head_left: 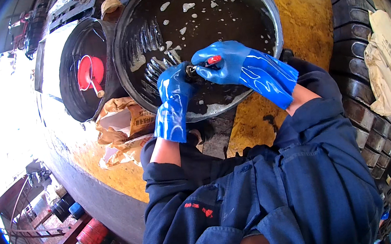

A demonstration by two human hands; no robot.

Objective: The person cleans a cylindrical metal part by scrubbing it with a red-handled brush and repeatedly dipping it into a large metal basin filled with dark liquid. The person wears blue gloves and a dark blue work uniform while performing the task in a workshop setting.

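Observation:
Both my hands wear long, wet blue rubber gloves and meet over a large round basin [117, 49] of dark liquid with patches of foam. My left hand [175, 83] is closed around a small dark metal part [190, 71], mostly hidden by the fingers. My right hand [222, 63] grips a small tool with a red handle [214, 59]; its tip is at the part, and its exact kind cannot be made out. Left of my hands, several shiny metal parts [153, 71] lie in rows at the basin's left side, partly in the liquid.
A black tub [69, 83] holding a red ladle [88, 71] stands left of the basin. Crumpled brown paper sacks [125, 122] lie below it. Along the right stands a big ribbed tyre [349, 51] with a pale sack [386, 61] over it. The floor is yellow and stained.

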